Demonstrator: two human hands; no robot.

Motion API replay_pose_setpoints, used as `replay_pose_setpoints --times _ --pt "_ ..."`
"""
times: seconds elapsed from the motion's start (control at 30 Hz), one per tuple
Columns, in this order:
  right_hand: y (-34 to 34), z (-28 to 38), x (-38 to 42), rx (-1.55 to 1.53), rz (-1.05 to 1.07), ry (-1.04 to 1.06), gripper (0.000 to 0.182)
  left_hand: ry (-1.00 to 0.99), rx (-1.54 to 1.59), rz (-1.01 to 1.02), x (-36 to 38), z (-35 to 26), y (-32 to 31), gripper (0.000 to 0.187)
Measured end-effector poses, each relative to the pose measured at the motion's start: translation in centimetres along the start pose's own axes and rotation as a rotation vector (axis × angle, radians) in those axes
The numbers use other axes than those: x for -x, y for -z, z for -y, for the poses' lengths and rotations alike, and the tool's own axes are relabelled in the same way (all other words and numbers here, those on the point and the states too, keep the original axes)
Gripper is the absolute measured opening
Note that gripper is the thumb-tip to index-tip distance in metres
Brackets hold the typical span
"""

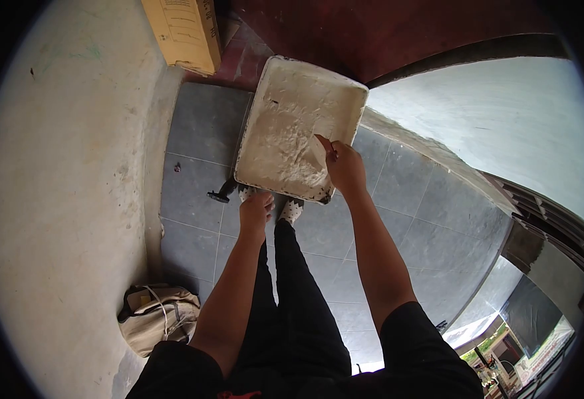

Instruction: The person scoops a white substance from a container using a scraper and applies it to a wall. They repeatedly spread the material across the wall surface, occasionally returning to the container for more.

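tray (353, 110), rectangular and shallow, cream with dark chipped edges, lies ahead of the person's feet over grey square floor tiles (199, 126); what bears its weight cannot be told. thick, off-white, lumpy paste (279, 130) coats the tray's floor, roughest toward the middle and near end. at the tray's right side the person's right hand (345, 166) reaches over the rim, its fingers closed around a small, pointed, reddish-brown object (323, 141), whose tip stands over the paste; whether the tip touches it cannot be told. just short of the tray's near edge is the left hand (256, 211), fingers curled inward; it cannot be told how tightly they are bent or whether they hold anything. below that same edge show two feet in white socks with dark spots (292, 211). beside the tray's near left corner is a black t-shaped object (220, 194). beyond its far left corner stands a tan cardboard box with dark print (184, 33). well behind the tray, to the left, a beige cloth bag with dark trim (160, 322) slumps against a pale wall (72, 199).
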State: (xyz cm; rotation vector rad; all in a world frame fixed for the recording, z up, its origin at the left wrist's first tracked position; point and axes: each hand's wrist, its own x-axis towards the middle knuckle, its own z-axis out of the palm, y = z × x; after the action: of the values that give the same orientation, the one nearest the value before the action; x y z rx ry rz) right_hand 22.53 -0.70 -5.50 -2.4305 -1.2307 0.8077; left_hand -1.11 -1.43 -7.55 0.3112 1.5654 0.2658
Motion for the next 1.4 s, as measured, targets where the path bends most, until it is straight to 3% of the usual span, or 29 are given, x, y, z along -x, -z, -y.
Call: replay_pose_setpoints --times 0.3,0.47,0.6,0.7,0.87,0.93,1.0,1.07,1.13,1.23,1.27,1.33,1.4 --pt "-0.1 -0.2 2.6 0.094 -0.123 -0.137 0.011 0.112 0.029 0.062 -0.7 2.5 -0.5 0.037" --pt "-2.0 1.4 4.5 -0.241 -0.089 -0.119 0.011 0.131 0.022 0.065 -0.7 2.6 -0.9 0.038" --pt "-2.6 1.4 4.8 -0.330 -0.076 -0.122 0.011 0.115 0.014 0.051 -0.2 1.9 -1.1 0.039" --pt "-2.4 1.0 4.0 -0.186 -0.078 0.000 0.010 0.073 -0.039 0.079 -1.0 2.1 -0.9 0.040" --pt "-0.8 2.0 3.2 -0.346 -0.069 -0.106 0.012 0.067 -0.009 0.081 -1.6 2.1 -0.4 0.042" --pt "-1.9 1.7 3.4 -0.130 0.052 0.043 0.013 0.061 0.007 0.099 -1.9 2.5 -0.6 0.042" --pt "-2.2 1.2 3.3 -0.085 0.058 0.049 0.012 0.097 -0.042 0.080 -1.6 1.9 -1.0 0.043" --pt "-0.8 1.0 2.9 -0.307 0.002 -0.122 0.015 0.108 -0.039 0.078 -1.5 1.5 -1.1 0.043" --pt "-0.1 0.3 1.7 -0.324 -0.052 -0.136 0.017 0.122 -0.037 0.078 -1.6 1.5 -1.0 0.044" --pt "0.3 0.4 -0.2 -0.137 -0.272 -0.010 0.013 0.113 -0.059 0.069 -1.6 1.9 -1.1 0.043" --pt "-0.1 0.7 -0.5 -0.137 -0.274 -0.010 0.013 0.118 -0.061 0.068 -1.6 1.8 -1.2 0.043" --pt "-1.3 1.5 -0.9 0.219 -0.229 0.280 0.014 0.118 -0.062 0.062 -1.6 1.6 -1.1 0.042" --pt "-3.0 2.1 0.2 0.315 -0.118 0.487 0.015 0.092 -0.066 0.053 -1.4 1.6 -1.1 0.041"
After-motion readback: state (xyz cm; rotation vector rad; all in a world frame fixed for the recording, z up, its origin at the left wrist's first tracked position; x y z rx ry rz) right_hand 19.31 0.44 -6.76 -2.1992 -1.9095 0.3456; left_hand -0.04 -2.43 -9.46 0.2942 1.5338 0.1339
